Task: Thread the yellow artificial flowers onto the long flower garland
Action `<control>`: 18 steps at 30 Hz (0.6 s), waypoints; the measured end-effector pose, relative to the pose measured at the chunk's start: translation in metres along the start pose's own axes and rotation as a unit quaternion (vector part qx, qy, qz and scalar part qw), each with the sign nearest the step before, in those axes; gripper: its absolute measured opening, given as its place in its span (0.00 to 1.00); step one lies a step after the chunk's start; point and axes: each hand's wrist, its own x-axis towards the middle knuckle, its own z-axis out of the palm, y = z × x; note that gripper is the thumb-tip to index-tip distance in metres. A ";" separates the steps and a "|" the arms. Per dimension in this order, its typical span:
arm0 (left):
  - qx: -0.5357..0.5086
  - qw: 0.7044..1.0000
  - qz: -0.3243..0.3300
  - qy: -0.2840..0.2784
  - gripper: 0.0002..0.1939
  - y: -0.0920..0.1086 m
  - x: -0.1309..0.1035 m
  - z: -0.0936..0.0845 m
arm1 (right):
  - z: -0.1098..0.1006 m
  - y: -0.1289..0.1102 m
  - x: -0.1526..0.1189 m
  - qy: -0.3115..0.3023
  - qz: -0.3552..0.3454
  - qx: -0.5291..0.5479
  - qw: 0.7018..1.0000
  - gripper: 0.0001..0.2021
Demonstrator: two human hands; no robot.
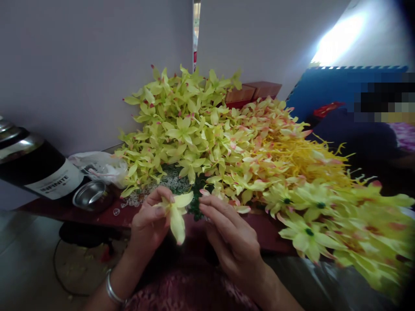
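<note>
My left hand (151,218) pinches a pale yellow artificial flower (177,218) between thumb and fingers, its petals pointing right and downward. Just right of it is my right hand (233,233), fingers bent and close together, with the thumb underneath. Whatever lies between those fingertips is too small to make out. Behind the fingertips sits a small heap of dark green pieces (196,201). Clear little plastic rings (171,179) lie beyond my left hand, partly covered by flowers.
A large pile of yellow-green flowers (184,129) covers the dark red table (110,214). Yellow stems (292,151) and finished-looking blooms with green centres (309,233) spread right. At left stand a black flask (32,160), a metal cup (92,196) and a plastic bag (100,166). Another person (346,129) sits at right.
</note>
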 end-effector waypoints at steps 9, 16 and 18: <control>0.070 0.997 0.035 -0.019 0.16 0.005 -0.006 0.000 | -0.006 -0.011 0.005 0.017 -0.043 0.010 0.999 0.23; 0.106 0.993 0.047 0.010 0.08 0.001 -0.010 -0.002 | 0.010 -0.006 0.009 0.058 0.084 0.046 0.994 0.19; 0.110 0.993 0.039 0.002 0.07 0.000 -0.011 0.000 | 0.018 -0.005 0.014 0.067 0.171 0.121 0.976 0.15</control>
